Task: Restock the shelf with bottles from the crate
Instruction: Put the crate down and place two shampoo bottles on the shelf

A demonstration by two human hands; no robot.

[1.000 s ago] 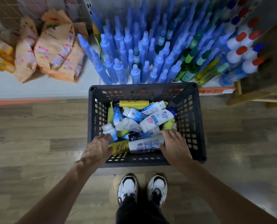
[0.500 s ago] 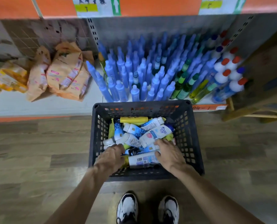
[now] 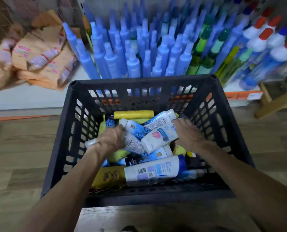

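A black plastic crate (image 3: 144,82) stands on the floor in front of a low shelf (image 3: 30,97). It holds a jumble of lying bottles, white with blue labels and yellow ones. My left hand (image 3: 110,139) is inside the crate at the left, curled around a small white bottle (image 3: 133,144). My right hand (image 3: 188,133) is at the right, its fingers wrapped over the far end of a larger white bottle with a pink and blue label (image 3: 157,138). A big white bottle (image 3: 154,171) lies along the near wall.
Many upright blue bottles (image 3: 132,64) fill the shelf behind the crate, with green bottles (image 3: 204,52) and white red-capped bottles (image 3: 263,41) to their right. Orange bags (image 3: 38,56) lie on the shelf's left part. A wooden frame (image 3: 276,101) stands at the right.
Both hands have gone from the crate's near edge deeper in, onto bottles in the middle. The view has come closer to the crate.
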